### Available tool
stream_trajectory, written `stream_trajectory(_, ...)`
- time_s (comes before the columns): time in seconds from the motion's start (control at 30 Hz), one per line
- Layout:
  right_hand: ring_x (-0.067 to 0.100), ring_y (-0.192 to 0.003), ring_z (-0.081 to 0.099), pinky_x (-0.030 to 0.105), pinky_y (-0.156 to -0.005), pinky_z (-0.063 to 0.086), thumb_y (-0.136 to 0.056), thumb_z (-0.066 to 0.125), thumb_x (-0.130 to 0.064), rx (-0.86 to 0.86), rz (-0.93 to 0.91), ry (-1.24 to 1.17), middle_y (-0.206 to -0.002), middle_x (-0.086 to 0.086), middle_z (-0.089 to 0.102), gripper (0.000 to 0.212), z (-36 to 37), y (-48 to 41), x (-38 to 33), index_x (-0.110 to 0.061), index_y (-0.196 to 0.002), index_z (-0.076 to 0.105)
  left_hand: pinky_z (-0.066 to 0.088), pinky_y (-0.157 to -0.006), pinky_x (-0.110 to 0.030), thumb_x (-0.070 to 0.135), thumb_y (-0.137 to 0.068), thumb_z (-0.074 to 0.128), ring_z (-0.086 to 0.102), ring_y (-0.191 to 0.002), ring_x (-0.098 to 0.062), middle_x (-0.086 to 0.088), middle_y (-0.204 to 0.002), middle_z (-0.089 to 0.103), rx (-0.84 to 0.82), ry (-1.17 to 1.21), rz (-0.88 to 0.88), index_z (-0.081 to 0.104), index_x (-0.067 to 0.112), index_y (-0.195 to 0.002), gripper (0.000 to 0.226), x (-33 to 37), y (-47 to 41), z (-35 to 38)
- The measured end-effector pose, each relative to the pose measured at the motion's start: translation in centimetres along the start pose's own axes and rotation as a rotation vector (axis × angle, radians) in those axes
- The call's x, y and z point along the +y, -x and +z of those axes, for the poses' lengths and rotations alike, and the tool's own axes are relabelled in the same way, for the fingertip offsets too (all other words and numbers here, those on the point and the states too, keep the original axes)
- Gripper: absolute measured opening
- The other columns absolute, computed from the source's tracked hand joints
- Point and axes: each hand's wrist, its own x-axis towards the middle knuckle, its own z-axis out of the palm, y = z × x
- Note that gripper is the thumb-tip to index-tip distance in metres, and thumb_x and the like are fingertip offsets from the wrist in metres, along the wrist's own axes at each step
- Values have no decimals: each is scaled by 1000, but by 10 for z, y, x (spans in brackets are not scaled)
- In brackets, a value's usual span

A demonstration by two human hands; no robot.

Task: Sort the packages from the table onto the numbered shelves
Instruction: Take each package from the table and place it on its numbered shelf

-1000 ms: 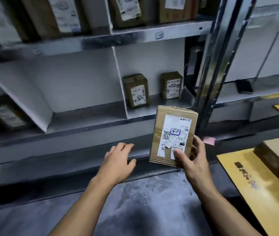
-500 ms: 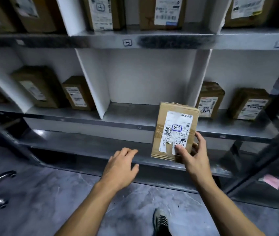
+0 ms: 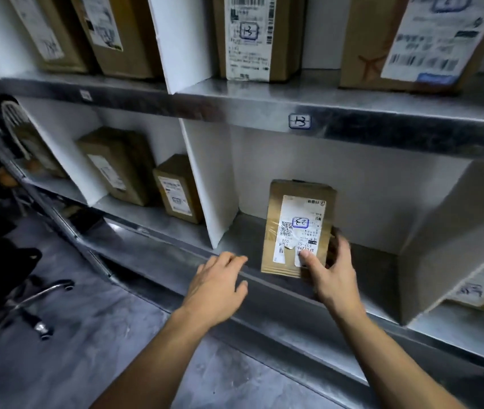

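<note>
left hand (image 3: 217, 286): fingers loosely spread, holding nothing, hovering at the front lip of the lower shelf (image 3: 246, 231), just left of the package (image 3: 298, 228).

package: upright, long axis vertical, label facing the camera, in the bay right of the white divider (image 3: 208, 178).

right hand (image 3: 330, 276): grasps the package's lower right corner, thumb on the label. the package extends up and left from this grip, so the right hand is the nearer one for seating it deeper.

not determinable: whether the base rests on the shelf. the fingers behind the package are hidden, and the handwritten number is hard to read.
</note>
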Motion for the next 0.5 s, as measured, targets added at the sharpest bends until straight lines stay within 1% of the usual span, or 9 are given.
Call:
stream_trajectory(0.07,8,-116,57,29,-101,44,-87,75,-27,14,-11,20,-131,-11,58,69,9,-17,1,-30,-145,38,31,-107,-35,39,-96,45,36,-127,-16,8,-141,39,-8,4,-11,33,30,-146,51,-2,-9,1)
stream_trajectory(0.13,8,-116,56,27,-100,42,-87,75,-25,18,-18,28,-130,-12,57,70,21,-34,4,-30,-146,37,31,-107,-34,39,-96,44,36,-128,-16,8,-141,38,-13,9,-11,33,31,-146,52,-4,-17,3)
stream_trajectory(0.23,10,-116,59,33,-103,47,-88,75,-23,-24,-8,5,-130,-11,57,70,42,-57,15,-29,-145,36,31,-108,-33,38,-96,44,36,-128,-15,9,-141,39,-1,20,-12,34,30,-146,52,-11,-28,4)
stream_trajectory(0.33,10,-117,59,41,-105,48,-86,76,-20,2,51,-60,-133,-6,57,71,61,-76,22,-30,-144,37,31,-108,-33,37,-96,44,37,-128,-16,8,-141,40,-27,31,-24,35,29,-146,51,-21,-37,3)
stream_trajectory(0.4,14,-121,58,46,-106,47,-84,79,-22,28,74,-65,-137,-3,55,71,73,-85,30,-35,-141,38,32,-107,-33,38,-96,44,38,-127,-16,8,-140,41,-55,34,-25,36,29,-145,50,-29,-43,4)
stream_trajectory(0.5,16,-121,58,46,-104,49,-81,81,-19,68,92,-72,-133,-3,56,70,86,-90,39,-42,-133,40,34,-107,-33,38,-96,44,39,-126,-16,9,-139,41,-85,42,-16,37,29,-144,49,-44,-49,5)
